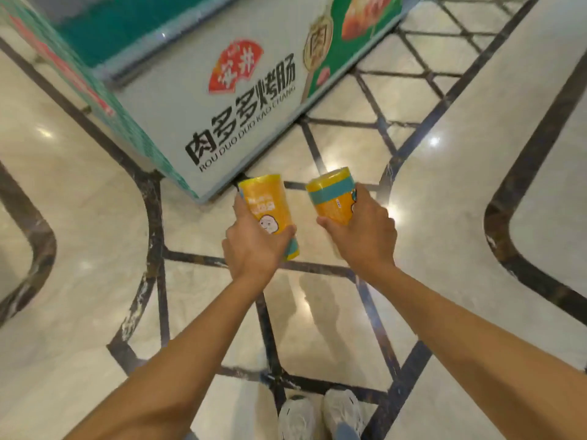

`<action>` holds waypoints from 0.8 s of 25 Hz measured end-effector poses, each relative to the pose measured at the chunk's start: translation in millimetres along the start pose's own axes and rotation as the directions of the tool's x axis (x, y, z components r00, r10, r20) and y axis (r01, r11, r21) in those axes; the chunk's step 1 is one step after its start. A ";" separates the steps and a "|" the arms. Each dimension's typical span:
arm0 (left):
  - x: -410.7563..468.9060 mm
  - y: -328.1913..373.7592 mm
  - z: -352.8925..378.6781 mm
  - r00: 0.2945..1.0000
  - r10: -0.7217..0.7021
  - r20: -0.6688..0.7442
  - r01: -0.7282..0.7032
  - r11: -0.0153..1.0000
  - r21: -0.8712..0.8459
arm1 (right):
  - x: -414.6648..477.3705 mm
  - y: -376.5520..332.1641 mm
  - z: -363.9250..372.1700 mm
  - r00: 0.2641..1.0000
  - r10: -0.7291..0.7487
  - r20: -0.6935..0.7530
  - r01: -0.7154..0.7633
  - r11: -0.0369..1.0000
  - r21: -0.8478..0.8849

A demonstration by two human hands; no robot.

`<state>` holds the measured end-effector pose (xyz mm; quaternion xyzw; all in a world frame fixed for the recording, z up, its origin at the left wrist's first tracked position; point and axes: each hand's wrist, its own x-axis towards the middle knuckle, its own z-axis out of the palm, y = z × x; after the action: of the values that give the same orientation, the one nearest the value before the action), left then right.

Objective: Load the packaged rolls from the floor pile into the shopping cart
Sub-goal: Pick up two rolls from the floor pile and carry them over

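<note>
Glossy cream marble floor (460, 217), dark inlay lines (152, 217); freezer cabinet (197, 100) (green-trimmed) upper left.

On the grey side of the freezer chest (178, 100), centre of frame: large black "肉多多烤肠", with "ROU DUO DUO KAO CHANG" in small capitals right beneath. Above that, on a red fan-shaped logo (235, 66): white "安井". Upper right, on a round gold badge (318, 46): "肉". Small print on the left yellow roll (268, 211) and the right yellow roll (333, 201): too blurred to read.
</note>
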<state>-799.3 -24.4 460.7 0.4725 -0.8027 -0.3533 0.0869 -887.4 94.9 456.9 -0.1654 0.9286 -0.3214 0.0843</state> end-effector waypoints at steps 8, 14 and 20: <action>-43.4 275.1 -122.2 0.845 0.527 -0.096 -0.535 0.834 -0.135 | 29.9 -90.2 -293.7 0.911 0.004 -0.413 0.070 0.984 0.164; -130.6 436.5 -136.9 0.641 0.761 -0.096 -0.752 0.598 -0.279 | -6.6 -80.3 -468.5 0.722 0.098 -0.685 0.047 0.981 0.191; -217.0 498.9 -109.6 0.376 0.925 0.062 -0.814 0.362 -0.455 | -98.7 -52.7 -537.0 0.442 0.273 -0.855 -0.129 0.962 0.240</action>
<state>-978.4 251.9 907.4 -0.1182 -0.8547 -0.4558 0.2186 -923.4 397.2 913.2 0.1417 0.8264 -0.4119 -0.3569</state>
